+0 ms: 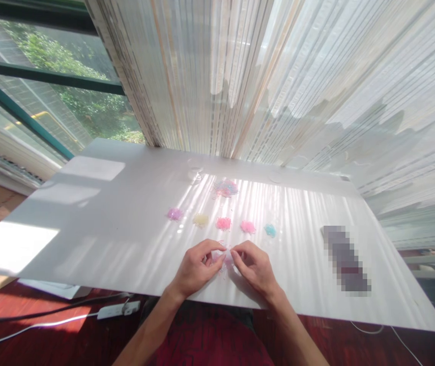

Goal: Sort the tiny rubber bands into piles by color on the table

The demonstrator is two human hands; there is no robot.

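Near the table's front edge, my left hand (pixel 200 264) and my right hand (pixel 254 267) face each other with fingertips pinched. What they hold is too small to make out. Thin pale pink loops lie in a loose pile (pixel 223 272) under and between them, partly hidden by the fingers. Beyond the hands runs a row of small piles of thin stringy pieces: purple (pixel 174 214), yellow (pixel 201 219), red-pink (pixel 224 223), pink (pixel 248 226) and teal (pixel 270 230). Behind the row sits a larger mixed-colour pile (pixel 226 188).
A clear round container (pixel 195 175) stands at the back of the white table (pixel 125 218). On the right lies a pixelated dark oblong (pixel 347 262). Striped curtains (pixel 240 76) hang along the back edge. A power strip (pixel 118 309) and cables are below at left.
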